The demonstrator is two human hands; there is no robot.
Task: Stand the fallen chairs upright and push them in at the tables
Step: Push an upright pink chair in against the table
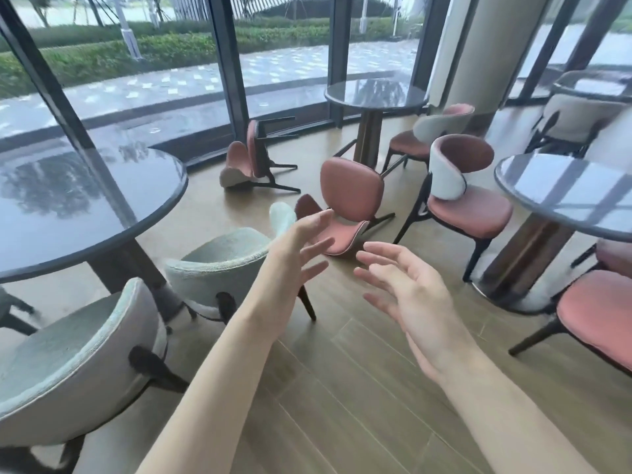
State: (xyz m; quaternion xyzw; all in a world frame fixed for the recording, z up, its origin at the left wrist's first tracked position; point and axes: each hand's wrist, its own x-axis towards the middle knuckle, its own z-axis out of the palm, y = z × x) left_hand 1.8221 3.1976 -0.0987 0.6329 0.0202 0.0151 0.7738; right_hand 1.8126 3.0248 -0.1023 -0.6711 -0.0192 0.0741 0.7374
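**Operator:** 2 chairs lie tipped over on the wood floor. Which one does the person take first?

**Technician:** Most likely the near fallen chair. It lies on its backrest between the 2 front tables, seat pad facing the camera and legs pointing away toward the far round table. Both hands reach toward it. The left hand is spread, fingers straight, holding nothing. The right hand is open too, fingers loosely curved, palm turned inward, also empty. Neither hand touches the chair yet.

**Operator:** Recommended method?

**Technician:** 1 hand should take the backrest edge and the other the seat rim. The person should pivot the chair on its rear legs until all 4 feet meet the floor, then slide it under the table. The upright pink chair stands just beside it, so the swing needs to clear that frame.

**Operator:** And the other one?

**Technician:** The far fallen chair lies near the window glass, legs pointing sideways. It is well apart from the hands and would come later.

**Operator:** Limits of the view?

**Technician:** The near chair's backrest is partly covered by the left hand, so its contact with the floor cannot be confirmed. Its legs are mostly hidden behind the seat. The left table and right table are cut off by the frame edges, and motion blur softens the grey chairs at lower left.
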